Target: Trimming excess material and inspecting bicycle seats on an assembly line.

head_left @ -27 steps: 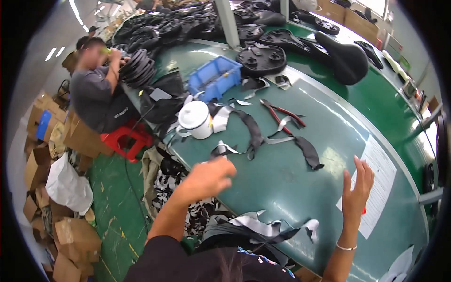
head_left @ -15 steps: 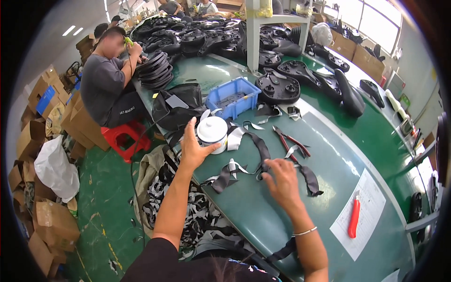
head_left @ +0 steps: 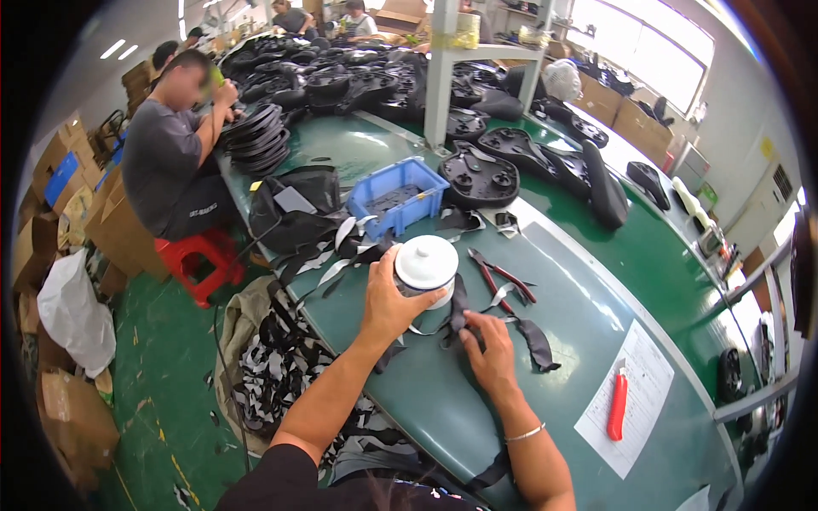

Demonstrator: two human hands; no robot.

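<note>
Head view shows a white lidded mug [head_left: 426,266] over the green tabletop [head_left: 567,255], near the table's left edge, between the blue plastic bin [head_left: 423,211] and the person's body. The left hand [head_left: 390,305] grasps the mug from its left side, thumb across the front below the domed lid and fingers around the side. Whether its base touches the tabletop is hard to tell.

The right hand [head_left: 490,351] is at a dark fabric strip [head_left: 460,294] just beside the mug, index finger and thumb curled toward it; whether they pinch the strip or merely touch it cannot be told. Red-handled nippers [head_left: 487,277] lie just beyond, and a red utility knife [head_left: 617,410] lies on a printed sheet [head_left: 649,381] well to the right.

The step in hand appears to be handling the mug with one hand and the loose strip with the other. Moving the mug would call for keeping it upright so the lid stays seated; drawing the strip aside would call for a firm pinch.
</note>
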